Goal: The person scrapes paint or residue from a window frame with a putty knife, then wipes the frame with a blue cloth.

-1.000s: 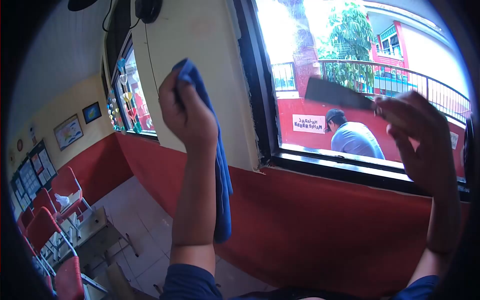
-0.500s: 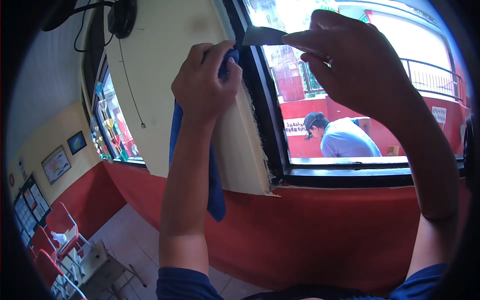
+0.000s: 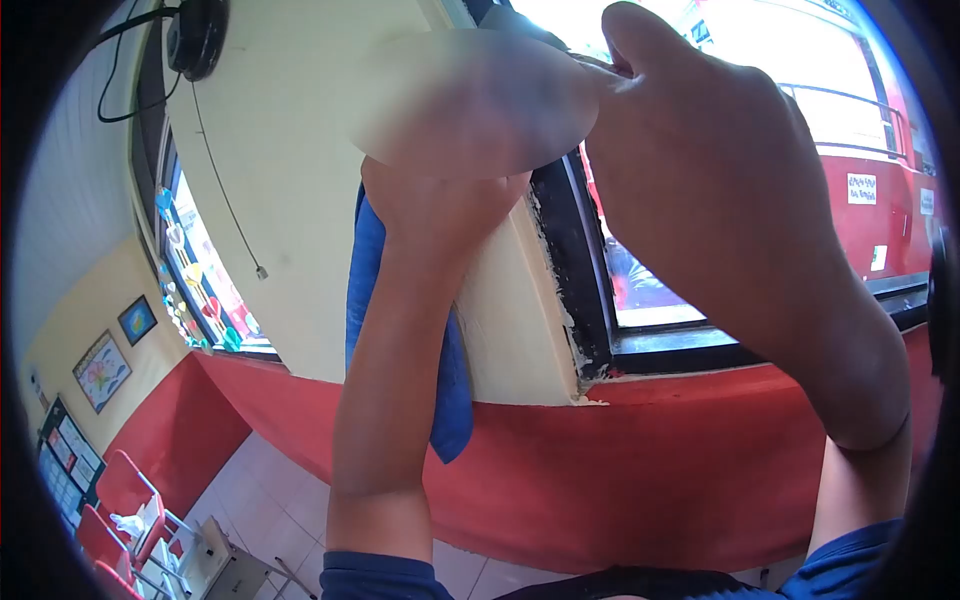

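My left hand [image 3: 440, 195] is raised against the cream wall beside the window. A blurred patch covers its fingers. From this hand a blue cloth [image 3: 455, 405] hangs down, one part on each side of my forearm. My right hand [image 3: 710, 150] is up in front of the glass, with its fingers closed on a scraper. The scraper's flat grey blade [image 3: 525, 25] points left at the top of the view, near the black window frame [image 3: 575, 270]. Its handle is hidden in my grip, and the blur hides part of the space between the hands.
Chipped paint edges the wall by the frame, above a red lower wall [image 3: 640, 460]. A thin cord [image 3: 225, 205] hangs at left below a black wall fan [image 3: 197, 40]. Red chairs [image 3: 125, 490] and a desk [image 3: 225, 560] stand lower left. A railing [image 3: 850, 120] shows outside.
The view has shifted. Both hands appear closer together, with my right hand larger and further left. The person outside is now mostly hidden behind my right arm.
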A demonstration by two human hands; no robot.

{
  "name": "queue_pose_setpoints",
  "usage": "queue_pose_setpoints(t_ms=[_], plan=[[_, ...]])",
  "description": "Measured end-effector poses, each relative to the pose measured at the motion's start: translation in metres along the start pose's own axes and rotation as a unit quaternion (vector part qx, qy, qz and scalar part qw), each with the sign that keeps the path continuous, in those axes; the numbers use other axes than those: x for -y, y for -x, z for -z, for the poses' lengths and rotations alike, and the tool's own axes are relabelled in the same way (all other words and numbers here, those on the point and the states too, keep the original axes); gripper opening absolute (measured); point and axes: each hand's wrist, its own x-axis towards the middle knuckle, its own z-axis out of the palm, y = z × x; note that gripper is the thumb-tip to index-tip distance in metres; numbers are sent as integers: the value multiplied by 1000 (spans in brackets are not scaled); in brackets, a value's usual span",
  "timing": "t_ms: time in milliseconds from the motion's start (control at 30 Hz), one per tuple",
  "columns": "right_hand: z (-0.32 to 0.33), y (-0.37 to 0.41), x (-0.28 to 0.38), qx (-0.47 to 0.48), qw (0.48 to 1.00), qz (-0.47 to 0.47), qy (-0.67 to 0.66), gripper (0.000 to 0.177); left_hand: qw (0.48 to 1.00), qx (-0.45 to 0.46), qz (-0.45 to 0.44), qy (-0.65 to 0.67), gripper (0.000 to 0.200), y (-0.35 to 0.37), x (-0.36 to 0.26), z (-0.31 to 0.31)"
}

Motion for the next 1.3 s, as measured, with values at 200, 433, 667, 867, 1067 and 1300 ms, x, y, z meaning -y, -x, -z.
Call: queue_pose_setpoints(t_ms=[200,433,667,867,1067,1300], plan=[[0,2,9,7,1000,6,14,38,1000,-16,5,-3,46,5,-1,-2],[2,0,12,14,1000,15,21,38,1000,-21,10,-10,45,7,-1,-4],[7,-2,9,16,999,25,27,37,1000,-14,12,-17,45,6,-2,-1],[9,-6,7,14,999,33,32,37,1000,-12,21,-17,46,6,-3,-1],[11,-8,6,14,999,37,34,37,1000,-15,25,-11,45,6,-4,-2],[12,-12,5,13,998,42,37,37,998,28,46,-19,36,5,-6,3]])
